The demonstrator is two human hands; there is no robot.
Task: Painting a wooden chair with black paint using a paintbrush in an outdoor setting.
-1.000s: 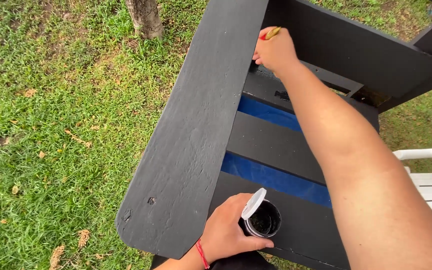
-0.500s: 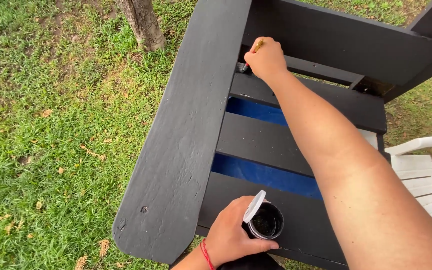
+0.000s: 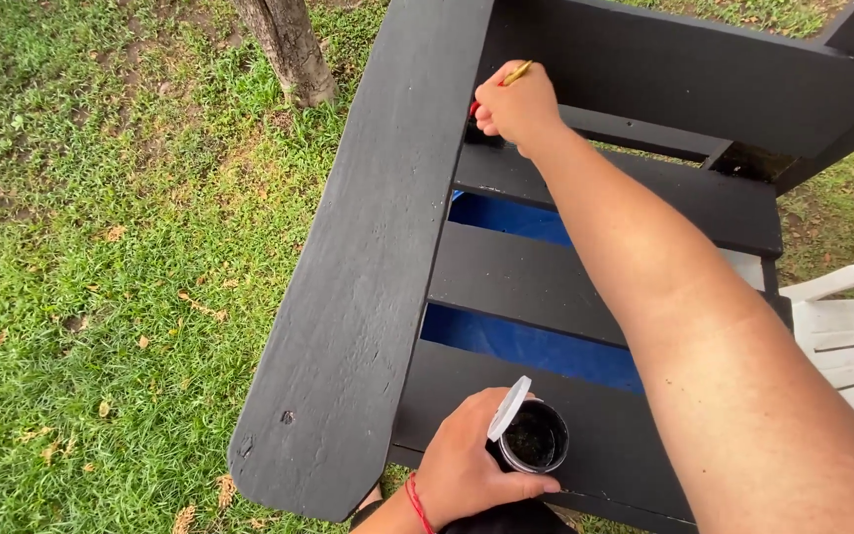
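Right hand (image 3: 520, 107) stretched to the far corner of a black wooden chair (image 3: 368, 287), closed around a thin brush (image 3: 514, 74), left hand (image 3: 467, 465) near the body gripping a small open jar (image 3: 534, 438) of black paint over the front slat, grass (image 3: 101, 247) at left

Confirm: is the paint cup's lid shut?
No: the lid stands flipped up off the paint cup in the left hand, black paint showing inside.
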